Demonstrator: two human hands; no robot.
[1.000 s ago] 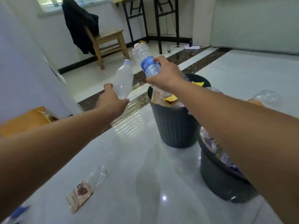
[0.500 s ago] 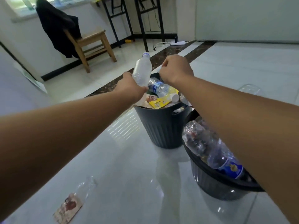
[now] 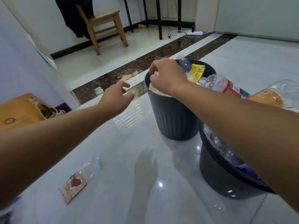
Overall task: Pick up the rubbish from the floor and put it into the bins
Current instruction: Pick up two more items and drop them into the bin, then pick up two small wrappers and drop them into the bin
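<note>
The left hand hovers left of the far bin, fingers loosely spread and holding nothing, while the right hand hangs over that bin's left rim with fingers curled down, and I cannot tell whether they pinch anything. The far bin is heaped with a packet and a bottle, and the near bin just beside it is full too. A wrapper lies on the floor, well left of both bins
</note>
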